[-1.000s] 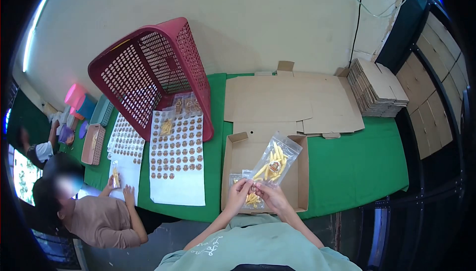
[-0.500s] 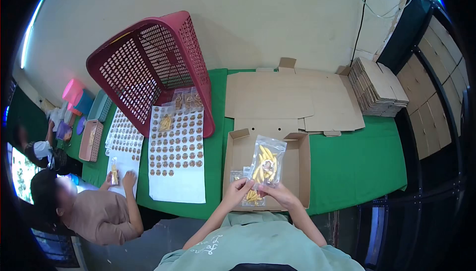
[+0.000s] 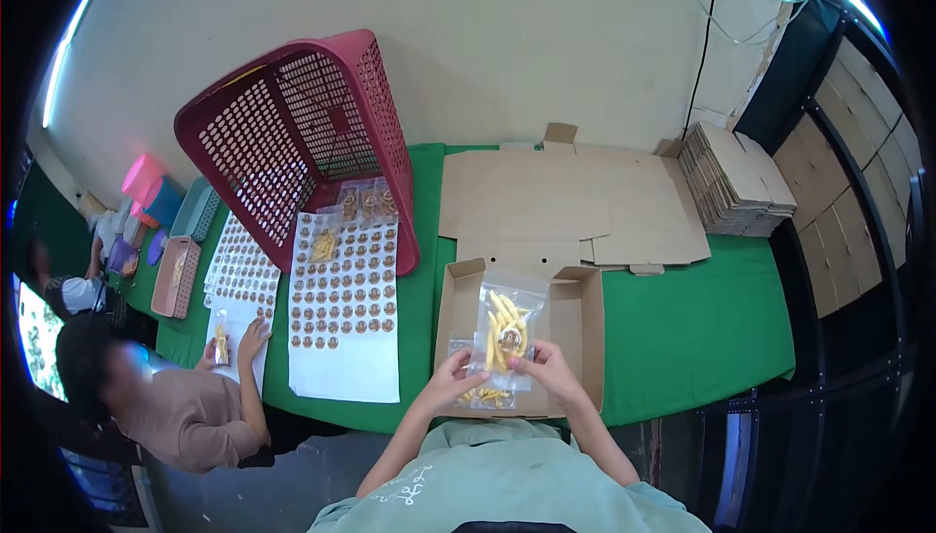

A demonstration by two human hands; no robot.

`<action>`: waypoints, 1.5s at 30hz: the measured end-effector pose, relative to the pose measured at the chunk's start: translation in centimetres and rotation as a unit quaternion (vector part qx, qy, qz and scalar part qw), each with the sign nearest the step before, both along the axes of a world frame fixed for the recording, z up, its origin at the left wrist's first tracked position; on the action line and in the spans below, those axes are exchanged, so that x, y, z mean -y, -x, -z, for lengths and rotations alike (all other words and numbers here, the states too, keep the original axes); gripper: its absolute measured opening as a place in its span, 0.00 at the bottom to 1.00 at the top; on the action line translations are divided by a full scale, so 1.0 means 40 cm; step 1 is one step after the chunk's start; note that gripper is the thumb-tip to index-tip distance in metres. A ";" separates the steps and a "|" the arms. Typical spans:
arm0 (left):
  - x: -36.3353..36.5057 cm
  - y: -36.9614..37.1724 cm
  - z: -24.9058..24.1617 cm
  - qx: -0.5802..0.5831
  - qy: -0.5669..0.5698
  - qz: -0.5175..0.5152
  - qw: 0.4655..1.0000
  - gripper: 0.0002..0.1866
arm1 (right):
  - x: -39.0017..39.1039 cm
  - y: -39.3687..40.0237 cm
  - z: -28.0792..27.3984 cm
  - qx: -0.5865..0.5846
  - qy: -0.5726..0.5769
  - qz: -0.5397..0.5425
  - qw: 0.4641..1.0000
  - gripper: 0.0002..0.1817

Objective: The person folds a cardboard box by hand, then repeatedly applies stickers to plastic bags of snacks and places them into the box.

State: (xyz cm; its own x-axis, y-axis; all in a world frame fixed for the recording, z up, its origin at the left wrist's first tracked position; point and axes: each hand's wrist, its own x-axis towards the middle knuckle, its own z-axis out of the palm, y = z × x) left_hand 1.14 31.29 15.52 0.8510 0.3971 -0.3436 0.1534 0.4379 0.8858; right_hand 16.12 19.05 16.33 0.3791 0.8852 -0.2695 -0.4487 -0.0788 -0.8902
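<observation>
A clear plastic bag of yellow stick-shaped snacks (image 3: 505, 314), with a round brown label near its lower middle, is held upright over an open cardboard box (image 3: 582, 338). My left hand (image 3: 450, 382) pinches the bag's lower left corner. My right hand (image 3: 548, 372) grips the lower right edge, its thumb near the label. Below and behind the held bag, another snack bag (image 3: 487, 398) lies in the box, partly hidden by my hand and the bag above.
Left of the box is a label sheet (image 3: 343, 367), then a tilted maroon basket (image 3: 405, 182) with several bags. Flattened cardboard (image 3: 526, 187) and stacked cartons (image 3: 736, 177) lie behind on the green cloth (image 3: 702, 328). A co-worker (image 3: 195, 416) handles a bag at far left.
The held bag has moved slightly left and tilts differently. My right hand has risen along its edge toward the label. The co-worker's hand has moved up over the other label sheet.
</observation>
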 end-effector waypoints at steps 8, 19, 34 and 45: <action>-0.008 -0.041 -0.032 0.034 -0.038 -0.138 0.989 0.16 | -0.013 0.035 0.020 0.207 -0.010 -0.061 0.976 0.20; 0.063 -0.063 -0.003 0.062 0.027 -0.159 0.985 0.19 | -0.023 0.017 -0.007 0.147 -0.006 0.021 0.989 0.15; 0.040 -0.059 -0.039 0.043 -0.106 -0.129 0.985 0.15 | -0.062 0.003 -0.019 0.117 -0.016 0.014 0.993 0.16; 0.062 -0.087 -0.019 0.050 -0.107 -0.170 0.978 0.14 | -0.028 0.027 -0.017 0.176 -0.033 0.076 0.981 0.13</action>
State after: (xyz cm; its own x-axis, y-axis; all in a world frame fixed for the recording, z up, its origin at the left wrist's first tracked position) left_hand 4.62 28.82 16.29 0.6831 0.7161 -0.1435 -0.0615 0.2523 0.9657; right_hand 15.04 20.19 17.00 0.5677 0.8222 -0.0417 -0.1153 0.0293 -0.9929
